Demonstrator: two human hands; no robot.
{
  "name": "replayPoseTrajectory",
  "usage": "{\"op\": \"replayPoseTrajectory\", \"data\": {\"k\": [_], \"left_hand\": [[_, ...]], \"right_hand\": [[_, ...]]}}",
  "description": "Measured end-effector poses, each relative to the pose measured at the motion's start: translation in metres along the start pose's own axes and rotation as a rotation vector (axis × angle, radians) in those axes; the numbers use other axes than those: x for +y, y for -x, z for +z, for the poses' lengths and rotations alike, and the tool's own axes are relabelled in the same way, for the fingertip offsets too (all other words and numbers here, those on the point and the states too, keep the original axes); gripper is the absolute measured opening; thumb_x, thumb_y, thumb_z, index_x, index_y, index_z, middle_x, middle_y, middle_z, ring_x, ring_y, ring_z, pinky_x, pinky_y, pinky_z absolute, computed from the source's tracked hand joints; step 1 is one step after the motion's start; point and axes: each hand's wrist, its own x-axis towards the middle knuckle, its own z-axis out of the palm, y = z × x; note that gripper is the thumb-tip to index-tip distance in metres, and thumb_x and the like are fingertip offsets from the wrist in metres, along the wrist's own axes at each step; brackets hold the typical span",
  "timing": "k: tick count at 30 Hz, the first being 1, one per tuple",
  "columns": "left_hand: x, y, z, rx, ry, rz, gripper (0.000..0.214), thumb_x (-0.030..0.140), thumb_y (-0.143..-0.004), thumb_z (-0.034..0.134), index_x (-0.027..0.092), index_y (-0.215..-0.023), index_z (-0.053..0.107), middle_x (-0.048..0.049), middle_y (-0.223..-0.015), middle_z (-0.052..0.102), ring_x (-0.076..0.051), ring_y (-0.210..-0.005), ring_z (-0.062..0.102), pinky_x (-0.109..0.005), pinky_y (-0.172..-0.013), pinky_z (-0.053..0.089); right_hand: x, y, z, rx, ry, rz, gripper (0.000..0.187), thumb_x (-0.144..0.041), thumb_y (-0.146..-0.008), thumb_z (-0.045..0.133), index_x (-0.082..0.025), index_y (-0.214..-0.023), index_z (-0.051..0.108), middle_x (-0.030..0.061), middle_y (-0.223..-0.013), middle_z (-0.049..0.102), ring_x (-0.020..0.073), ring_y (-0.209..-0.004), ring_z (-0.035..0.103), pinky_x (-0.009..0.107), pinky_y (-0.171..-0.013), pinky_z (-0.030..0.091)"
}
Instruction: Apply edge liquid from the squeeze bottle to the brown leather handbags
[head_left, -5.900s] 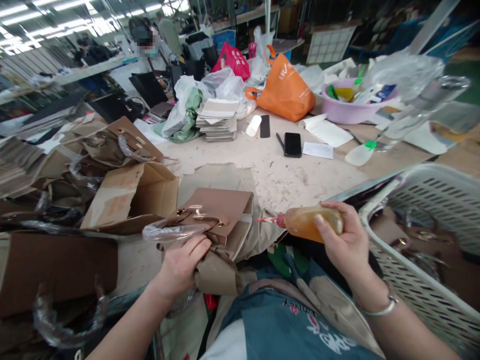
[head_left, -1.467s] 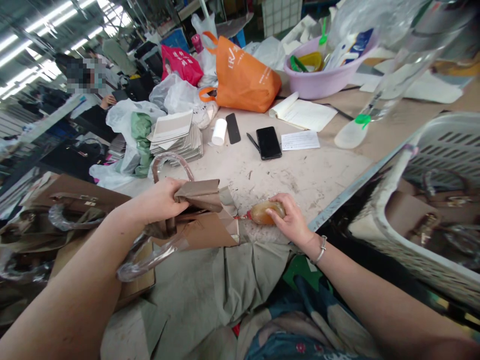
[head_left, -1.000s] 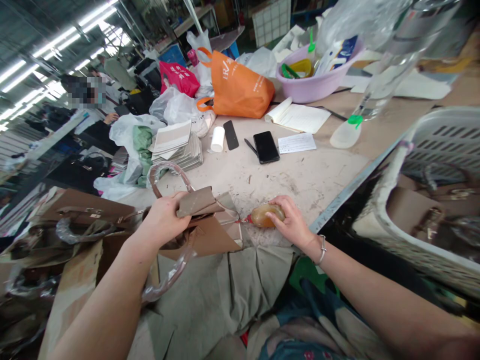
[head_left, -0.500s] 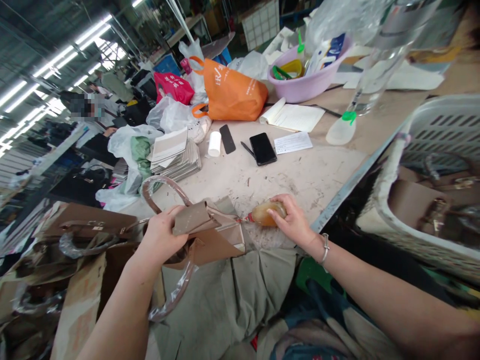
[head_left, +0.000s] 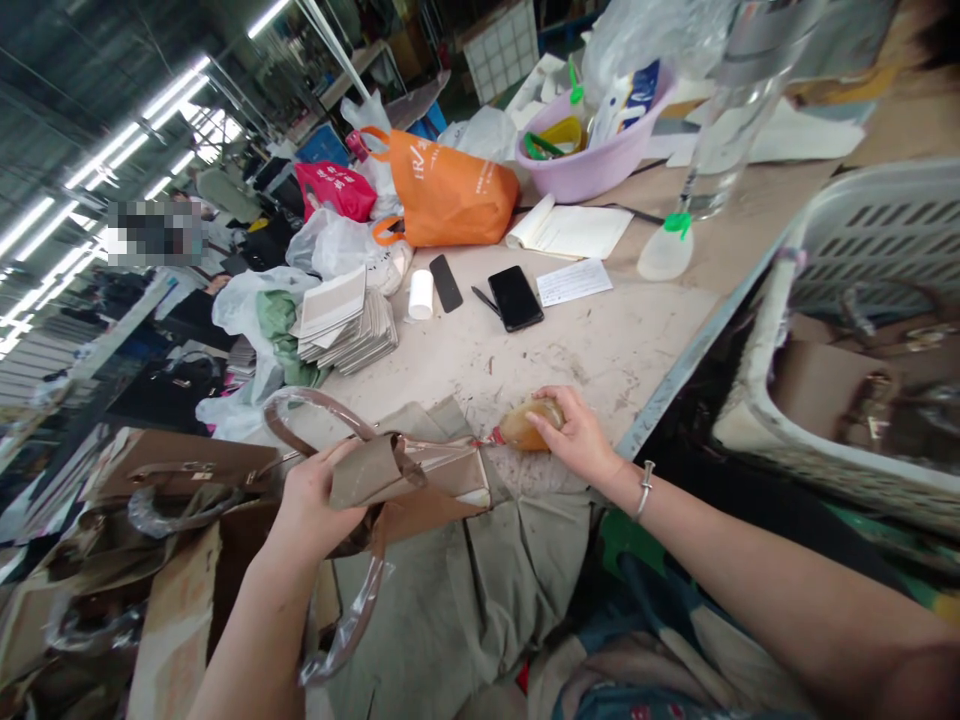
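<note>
The amber bottle (head_left: 519,428), earlier held apart, now has its nozzle (head_left: 493,437) at the edge of the brown handbag (head_left: 431,510), near-left of the black phone (head_left: 516,298), right hand (head_left: 574,435) fingers wrapped round the bottle, left hand (head_left: 319,495) fingers closed on a folded flap (head_left: 367,475).

Two hands show: one left hand (head_left: 319,490) and one right hand (head_left: 576,440), with one bracelet (head_left: 645,488). Bottles come to three: one amber bottle (head_left: 529,427), one tall clear bottle (head_left: 724,150) and one small green-capped bottle (head_left: 664,252). One held handbag (head_left: 431,508) has two handles, an upper handle (head_left: 330,403) and a lower handle (head_left: 358,618). On one surface (head_left: 600,345) are one phone (head_left: 516,298), one pen (head_left: 485,300), one dark strip (head_left: 447,284), one white roll (head_left: 421,295), one notebook (head_left: 577,230), one paper slip (head_left: 574,283), one card stack (head_left: 349,322), one purple basin (head_left: 574,185), one orange bag (head_left: 454,195) and one pink bag (head_left: 335,190). One basket (head_left: 862,210) and one cardboard box (head_left: 176,620) also show. Handbags piled on the left overlap too much to count.
</note>
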Motion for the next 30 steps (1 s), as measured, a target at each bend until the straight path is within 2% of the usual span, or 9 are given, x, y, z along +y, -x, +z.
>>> {"op": "replayPoseTrajectory", "data": {"k": [5, 8, 13, 21, 25, 30], "left_hand": [[-0.004, 0.010, 0.000, 0.020, 0.022, 0.067, 0.033, 0.022, -0.067, 0.056, 0.021, -0.100, 0.059, -0.0044, -0.094, 0.066, -0.022, -0.082, 0.064, -0.031, -0.072, 0.051], [0.001, 0.010, 0.000, 0.014, 0.021, 0.138, 0.033, 0.021, -0.066, 0.056, 0.021, -0.100, 0.057, -0.0051, -0.096, 0.065, -0.023, -0.085, 0.064, -0.031, -0.074, 0.050], [0.007, 0.010, 0.002, -0.005, -0.016, 0.169, 0.038, 0.014, -0.062, 0.054, 0.021, -0.100, 0.055, -0.0058, -0.096, 0.064, -0.023, -0.085, 0.063, -0.031, -0.072, 0.050], [0.010, 0.005, 0.002, 0.070, -0.104, 0.164, 0.036, 0.017, -0.066, 0.054, 0.017, -0.102, 0.057, -0.0081, -0.098, 0.067, -0.024, -0.087, 0.065, -0.032, -0.075, 0.052], [0.006, -0.004, 0.008, 0.108, -0.148, 0.192, 0.038, 0.018, -0.065, 0.056, 0.016, -0.103, 0.058, -0.0079, -0.099, 0.067, -0.024, -0.087, 0.065, -0.030, -0.076, 0.052], [0.001, -0.013, 0.013, 0.184, -0.181, 0.273, 0.036, 0.018, -0.064, 0.058, 0.015, -0.099, 0.060, -0.0066, -0.094, 0.067, -0.022, -0.081, 0.066, -0.028, -0.071, 0.052]], "right_hand": [[0.005, 0.001, 0.009, 0.017, -0.041, 0.083, 0.024, -0.033, -0.084, 0.058, -0.022, -0.104, 0.053, 0.0080, -0.102, 0.057, 0.0238, -0.099, 0.054, 0.042, -0.089, 0.045], [0.004, 0.003, 0.014, 0.028, -0.117, 0.197, 0.027, -0.037, -0.082, 0.057, -0.021, -0.104, 0.052, 0.0078, -0.103, 0.058, 0.0241, -0.096, 0.055, 0.043, -0.088, 0.045], [-0.008, 0.007, 0.019, 0.009, -0.242, 0.348, 0.030, -0.043, -0.081, 0.056, -0.021, -0.100, 0.051, 0.0051, -0.094, 0.061, 0.0217, -0.084, 0.057, 0.038, -0.076, 0.047], [-0.020, 0.020, 0.030, 0.028, -0.490, 0.576, 0.033, -0.047, -0.079, 0.057, -0.022, -0.096, 0.047, -0.0012, -0.074, 0.056, 0.0151, -0.064, 0.053, 0.027, -0.057, 0.044], [-0.022, 0.019, 0.025, 0.074, -0.483, 0.501, 0.032, -0.045, -0.079, 0.058, -0.022, -0.098, 0.046, -0.0010, -0.078, 0.055, 0.0153, -0.068, 0.053, 0.028, -0.061, 0.046], [-0.021, 0.010, 0.014, 0.134, -0.181, 0.121, 0.023, -0.032, -0.083, 0.058, -0.021, -0.100, 0.047, 0.0056, -0.097, 0.054, 0.0216, -0.093, 0.053, 0.038, -0.085, 0.045]]}}
